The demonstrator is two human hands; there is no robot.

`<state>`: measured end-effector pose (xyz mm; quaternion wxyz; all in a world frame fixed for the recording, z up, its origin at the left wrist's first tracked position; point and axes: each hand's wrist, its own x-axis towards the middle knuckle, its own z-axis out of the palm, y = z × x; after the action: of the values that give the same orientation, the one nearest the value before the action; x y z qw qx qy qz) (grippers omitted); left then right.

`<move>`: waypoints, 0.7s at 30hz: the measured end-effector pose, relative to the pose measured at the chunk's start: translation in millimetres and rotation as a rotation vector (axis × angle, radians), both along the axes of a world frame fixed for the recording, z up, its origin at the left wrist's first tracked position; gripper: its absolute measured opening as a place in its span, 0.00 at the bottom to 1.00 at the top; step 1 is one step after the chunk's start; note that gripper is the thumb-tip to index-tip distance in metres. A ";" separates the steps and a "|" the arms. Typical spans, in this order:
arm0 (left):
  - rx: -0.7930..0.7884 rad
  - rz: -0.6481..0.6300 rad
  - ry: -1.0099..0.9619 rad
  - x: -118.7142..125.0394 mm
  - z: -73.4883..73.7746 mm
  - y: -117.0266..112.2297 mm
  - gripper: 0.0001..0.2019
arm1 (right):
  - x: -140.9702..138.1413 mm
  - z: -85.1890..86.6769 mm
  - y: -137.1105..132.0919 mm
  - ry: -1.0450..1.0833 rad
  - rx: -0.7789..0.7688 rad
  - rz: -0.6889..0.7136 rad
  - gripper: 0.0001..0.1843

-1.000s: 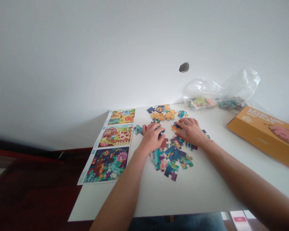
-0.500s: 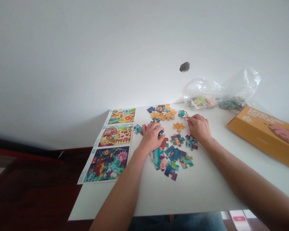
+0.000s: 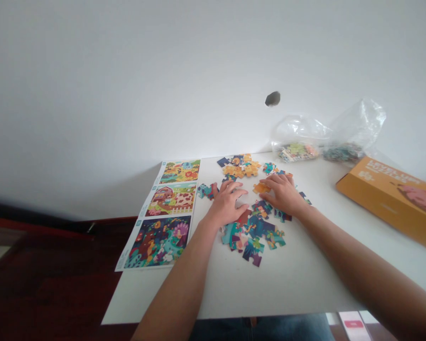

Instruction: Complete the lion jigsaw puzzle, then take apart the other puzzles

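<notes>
My left hand (image 3: 228,204) rests low over the white table with its fingers spread and nothing visible in them. Beside its fingertips lies a teal and red puzzle piece (image 3: 205,190). The thumb and index finger of my right hand (image 3: 283,192) close around the edge of an orange puzzle piece (image 3: 260,188), which is still flat on the table. Dark multicoloured pieces (image 3: 261,208) lie just below that hand, partly covered by it. Nearer to me is a loose cluster of teal, blue and purple pieces (image 3: 253,232), some overlapping.
Orange and navy pieces (image 3: 239,168) are heaped at the back. A sheet with three printed pictures (image 3: 159,218) lies on the left. Clear bags of pieces (image 3: 298,142) stand by the wall, and a yellow puzzle box (image 3: 390,199) sits at the right.
My right hand has moved left and slightly toward me, from a teal piece to the orange one. My left hand's fingers have spread, and the dark blue piece at them no longer shows there.
</notes>
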<state>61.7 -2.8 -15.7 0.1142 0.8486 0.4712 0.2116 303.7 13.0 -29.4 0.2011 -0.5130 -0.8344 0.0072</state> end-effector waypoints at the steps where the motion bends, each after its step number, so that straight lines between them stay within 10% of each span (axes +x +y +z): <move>1: 0.004 -0.036 -0.001 0.5 1.2 -1.1 0.14 | 0.2 -0.3 0.2 0.007 -0.006 0.002 0.23; 9: -0.045 -0.196 0.012 2.4 5.5 -6.5 0.09 | -5.4 5.6 -2.9 0.324 0.017 0.021 0.19; 16: 0.005 -0.038 0.006 0.7 -1.9 -0.2 0.09 | -5.0 12.6 -5.2 0.300 0.100 0.041 0.16; 21: 0.042 0.128 0.025 -0.6 -7.1 3.8 0.13 | -1.2 12.6 -1.1 0.159 -0.031 0.329 0.15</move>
<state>61.2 1.1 -22.9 0.0768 0.8215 0.5214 0.2176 302.4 12.0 -16.8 0.2547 -0.3704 -0.8884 0.0935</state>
